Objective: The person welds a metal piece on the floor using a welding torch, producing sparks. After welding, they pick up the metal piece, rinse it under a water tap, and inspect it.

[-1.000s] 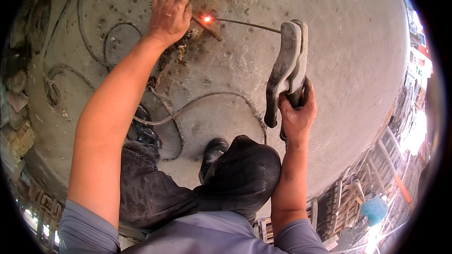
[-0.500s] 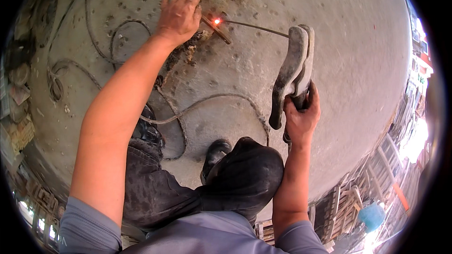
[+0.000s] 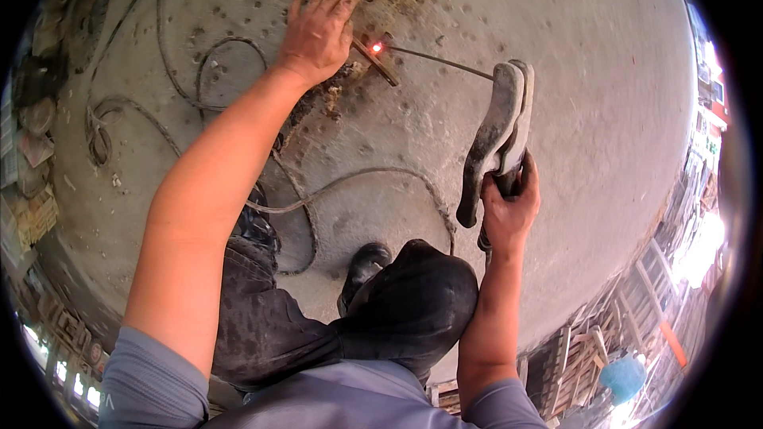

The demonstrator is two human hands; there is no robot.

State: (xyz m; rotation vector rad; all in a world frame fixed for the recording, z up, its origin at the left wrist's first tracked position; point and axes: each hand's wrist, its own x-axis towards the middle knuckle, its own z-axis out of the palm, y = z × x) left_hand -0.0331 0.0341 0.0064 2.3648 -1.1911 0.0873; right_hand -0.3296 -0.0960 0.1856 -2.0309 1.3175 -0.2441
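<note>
My right hand is closed round the grip of a welding electrode holder, whose worn grey jaws clamp a thin welding rod. The rod runs left to a bright red glow beside a narrow rusty metal bar low over the concrete. My left hand is just left of that bar, palm down with fingers stretched out and slightly apart. Its thumb side is close to the bar's upper end; whether they touch is hard to tell. Dark burnt debris lies under my left wrist.
A welding cable winds across the pitted concrete floor, with loops at the left. My dark boot and bent knees are close below. Wooden pallets and a blue round object stand at the lower right.
The whole view has shifted slightly, so things appear a little lower and further right. Both hands keep nearly the same pose, and the red glow persists at the rod's tip.
</note>
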